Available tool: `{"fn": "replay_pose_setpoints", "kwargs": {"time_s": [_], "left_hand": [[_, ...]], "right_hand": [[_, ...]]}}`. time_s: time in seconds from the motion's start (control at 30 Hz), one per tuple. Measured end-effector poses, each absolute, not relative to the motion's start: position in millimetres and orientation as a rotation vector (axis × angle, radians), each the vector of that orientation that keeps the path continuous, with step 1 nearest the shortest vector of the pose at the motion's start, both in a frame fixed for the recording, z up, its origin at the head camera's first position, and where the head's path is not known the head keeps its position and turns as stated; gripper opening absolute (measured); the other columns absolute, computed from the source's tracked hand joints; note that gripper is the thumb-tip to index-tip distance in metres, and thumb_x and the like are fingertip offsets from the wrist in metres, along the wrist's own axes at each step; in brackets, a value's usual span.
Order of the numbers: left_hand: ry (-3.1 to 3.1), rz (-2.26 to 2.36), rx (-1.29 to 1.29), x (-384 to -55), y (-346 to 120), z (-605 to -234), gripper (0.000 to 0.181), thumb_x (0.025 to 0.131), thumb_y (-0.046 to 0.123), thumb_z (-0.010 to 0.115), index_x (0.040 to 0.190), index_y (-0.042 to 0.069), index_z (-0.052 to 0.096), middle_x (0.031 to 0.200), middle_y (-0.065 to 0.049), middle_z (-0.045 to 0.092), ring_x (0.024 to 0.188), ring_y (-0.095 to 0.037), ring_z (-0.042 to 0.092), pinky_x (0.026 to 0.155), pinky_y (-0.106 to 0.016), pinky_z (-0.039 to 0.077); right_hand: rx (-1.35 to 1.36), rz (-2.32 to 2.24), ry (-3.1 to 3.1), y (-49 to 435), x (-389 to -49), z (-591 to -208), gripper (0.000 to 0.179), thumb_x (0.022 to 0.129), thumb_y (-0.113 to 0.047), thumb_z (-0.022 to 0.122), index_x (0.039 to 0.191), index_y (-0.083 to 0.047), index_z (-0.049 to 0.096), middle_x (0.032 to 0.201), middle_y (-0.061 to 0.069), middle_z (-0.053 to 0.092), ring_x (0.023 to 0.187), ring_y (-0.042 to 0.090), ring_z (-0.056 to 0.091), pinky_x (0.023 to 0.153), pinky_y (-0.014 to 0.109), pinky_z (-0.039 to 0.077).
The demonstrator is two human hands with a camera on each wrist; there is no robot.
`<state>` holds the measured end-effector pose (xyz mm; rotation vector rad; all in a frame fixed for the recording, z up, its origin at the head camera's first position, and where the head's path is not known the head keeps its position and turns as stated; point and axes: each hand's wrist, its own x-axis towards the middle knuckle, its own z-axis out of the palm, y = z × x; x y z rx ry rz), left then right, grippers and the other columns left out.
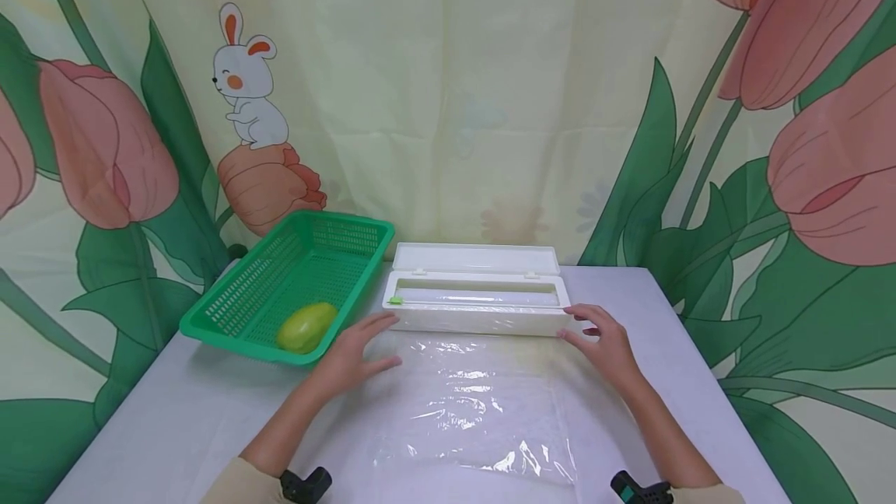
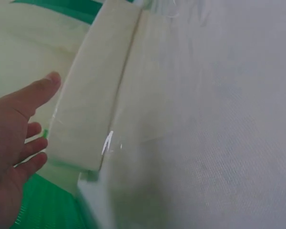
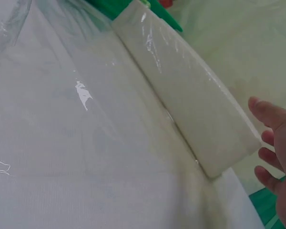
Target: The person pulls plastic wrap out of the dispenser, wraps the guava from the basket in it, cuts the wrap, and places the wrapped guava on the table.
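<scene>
A white plastic wrap dispenser stands on the table, its lid tipped back and a roll of film inside. Clear plastic wrap runs over its front and lies spread on the tabletop towards me, slightly wrinkled. My left hand is beside the dispenser's left front corner, thumb and fingers apart. At the opposite corner is my right hand, its fingertips right at the box's end and the thumb held away from the fingers. Both wrist views show the left hand and right hand with relaxed fingers.
On the left, a green plastic basket holds one yellow-green oval fruit. A small green slider sits at the dispenser's left end. White cloth covers the table, and a printed curtain hangs behind it.
</scene>
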<state>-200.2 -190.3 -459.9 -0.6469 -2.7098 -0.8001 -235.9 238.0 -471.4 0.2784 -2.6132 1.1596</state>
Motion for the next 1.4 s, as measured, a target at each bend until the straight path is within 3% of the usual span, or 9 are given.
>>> {"fn": "replay_pose_setpoints", "kwargs": {"time_s": [0.3, 0.5, 0.83, 1.13, 1.4], "left_hand": [[-2.685, -0.761, -0.694, -195, -186, -438, 0.067, 0.078, 0.033, 0.080, 0.137, 0.013, 0.054, 0.140, -0.006, 0.054, 0.130, -0.026, 0.053, 0.101, -0.041, 0.049], [-2.645, -0.782, -0.680, -196, -195, -428, 0.066, 0.078, 0.026, 0.081, 0.136, 0.009, 0.054, 0.138, -0.009, 0.055, 0.126, -0.030, 0.055, 0.098, -0.045, 0.051], [-2.638, -0.809, -0.571, -199, -215, -418, 0.067, 0.077, 0.027, 0.081, 0.137, 0.013, 0.053, 0.138, -0.011, 0.055, 0.128, -0.032, 0.053, 0.099, -0.049, 0.049], [-2.594, -0.800, -0.517, -201, -237, -414, 0.068, 0.076, 0.022, 0.082, 0.136, 0.009, 0.054, 0.137, -0.013, 0.055, 0.127, -0.033, 0.052, 0.097, -0.053, 0.049], [-2.645, -0.844, -0.481, -203, -248, -414, 0.067, 0.080, 0.031, 0.079, 0.138, 0.012, 0.052, 0.140, -0.013, 0.053, 0.130, -0.034, 0.049, 0.099, -0.056, 0.047]], "right_hand": [[0.220, 1.223, -2.615, 239, -245, -471, 0.040, 0.087, -0.015, 0.072, 0.124, -0.006, 0.061, 0.127, 0.016, 0.058, 0.112, 0.033, 0.060, 0.089, 0.046, 0.055], [0.199, 1.259, -2.601, 236, -248, -473, 0.041, 0.086, -0.013, 0.073, 0.125, -0.005, 0.060, 0.130, 0.017, 0.055, 0.111, 0.034, 0.061, 0.087, 0.044, 0.055], [0.164, 1.294, -2.585, 235, -253, -475, 0.042, 0.087, -0.013, 0.072, 0.126, -0.002, 0.060, 0.135, 0.018, 0.051, 0.113, 0.035, 0.059, 0.089, 0.042, 0.054], [0.172, 1.410, -2.568, 233, -256, -474, 0.048, 0.088, -0.011, 0.070, 0.132, 0.003, 0.055, 0.140, 0.021, 0.049, 0.126, 0.038, 0.053, 0.093, 0.039, 0.049], [0.180, 1.446, -2.558, 234, -260, -476, 0.053, 0.087, -0.007, 0.071, 0.135, 0.004, 0.052, 0.143, 0.022, 0.047, 0.128, 0.037, 0.051, 0.094, 0.039, 0.050]]}}
